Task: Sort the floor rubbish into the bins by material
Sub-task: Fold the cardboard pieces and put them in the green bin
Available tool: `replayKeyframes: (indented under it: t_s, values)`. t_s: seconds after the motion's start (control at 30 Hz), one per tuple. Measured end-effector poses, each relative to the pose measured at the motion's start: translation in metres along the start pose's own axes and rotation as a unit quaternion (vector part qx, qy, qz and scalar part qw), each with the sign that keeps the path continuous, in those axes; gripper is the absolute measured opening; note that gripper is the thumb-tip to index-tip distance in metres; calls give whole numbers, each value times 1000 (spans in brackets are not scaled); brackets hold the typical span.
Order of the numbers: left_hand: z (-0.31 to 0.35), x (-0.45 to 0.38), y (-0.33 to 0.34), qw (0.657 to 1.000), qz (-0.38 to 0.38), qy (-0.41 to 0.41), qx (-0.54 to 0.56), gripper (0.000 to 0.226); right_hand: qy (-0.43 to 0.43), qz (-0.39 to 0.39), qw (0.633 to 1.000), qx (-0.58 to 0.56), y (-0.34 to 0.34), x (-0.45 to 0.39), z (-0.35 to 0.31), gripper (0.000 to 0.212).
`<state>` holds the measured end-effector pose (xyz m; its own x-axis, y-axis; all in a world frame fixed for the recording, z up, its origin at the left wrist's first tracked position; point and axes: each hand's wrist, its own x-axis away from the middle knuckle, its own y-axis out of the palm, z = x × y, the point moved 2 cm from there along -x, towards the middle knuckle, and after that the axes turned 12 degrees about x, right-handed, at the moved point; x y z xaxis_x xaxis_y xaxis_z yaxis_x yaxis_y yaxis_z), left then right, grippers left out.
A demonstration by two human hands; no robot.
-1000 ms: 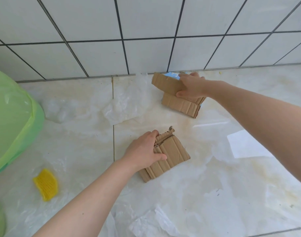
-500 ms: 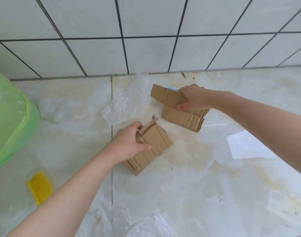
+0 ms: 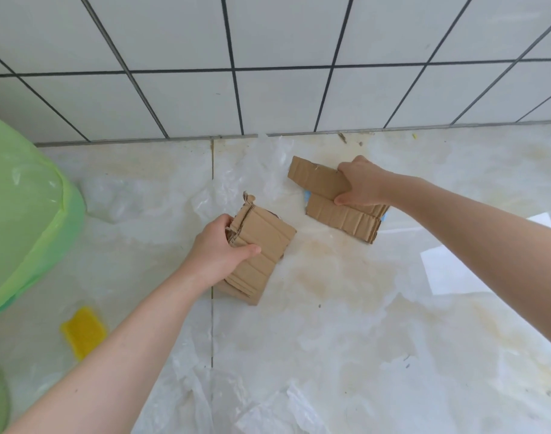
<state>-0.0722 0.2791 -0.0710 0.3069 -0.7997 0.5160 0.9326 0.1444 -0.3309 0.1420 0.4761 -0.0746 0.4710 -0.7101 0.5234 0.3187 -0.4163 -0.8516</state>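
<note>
Head view: left hand (image 3: 219,250) grips a brown cardboard stack (image 3: 261,252), thumb on top, fingers curled over its torn, ragged edge; corrugated, creased in ribs, lying mid-floor. Right hand (image 3: 363,183) clamps a cardboard strip (image 3: 316,177) w/ a ribbed piece (image 3: 346,217) under it, near the wall; a bit of blue shows at the piece's edges. Floor (image 3: 330,308) is glossy pale marble-look tile w/ yellowish stains. Thin clear plastic film (image 3: 258,170) lies crumpled btwn stack & wall, more at bottom. Green bag-lined bin (image 3: 20,214) at left, yellow ridged scrap (image 3: 83,332) below it. White paper sheet (image 3: 449,270) at right. Wall (image 3: 267,42): white square tiles, dark grout.
</note>
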Motion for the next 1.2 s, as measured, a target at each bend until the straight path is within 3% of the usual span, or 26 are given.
replayKeyframes:
  t_s: [0.13,0.3,0.5,0.67,0.8,1.0,1.1,1.2]
  values:
    - [-1,9,-8,998,27,-8,50,31,18,4,1000,-7,1,6,-4,48]
    - [-2,25,-19,998,47,10,36,31,27,-16,999,-6,10,21,-17,50]
    - [-13,45,-31,997,56,-4,54,33,-19,-27,999,15,26,62,-51,40]
    - [-29,60,-28,991,49,-43,113,39,-48,34,995,85,47,101,-73,38]
    - [-33,66,-26,989,40,-49,136,33,-35,56,996,63,61,116,-70,38]
    - [-34,67,-27,976,57,-56,201,34,-50,6,998,-32,59,120,-66,50]
    - [-38,66,-32,966,68,-66,240,34,-88,-32,991,-95,52,126,-66,32]
    - [-43,66,-40,962,78,-65,254,35,-106,-66,991,-48,51,137,-73,33]
